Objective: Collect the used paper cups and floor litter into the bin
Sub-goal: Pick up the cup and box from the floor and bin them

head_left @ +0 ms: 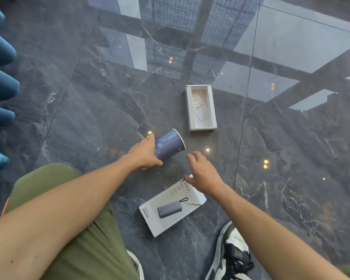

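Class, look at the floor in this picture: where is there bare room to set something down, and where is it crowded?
Bare dark marble floor lies right of the open white tray box, and left of the blue paper cup up to the blue upholstered seat. It is crowded between cup, tray box and white printed power-bank box lid, where left hand and right hand work.

My left hand (144, 152) covers the base end of the paper cup (170, 145), so I cannot tell how firmly my fingers close on it. My right hand (203, 172) hides 1 corner of the printed box lid (170, 207); its small text is too fine to read. The slips inside the open box tray (201, 108) are likewise illegible. My shoe (230, 253) and the blue seat (0, 87) are cut off by the frame's edges.
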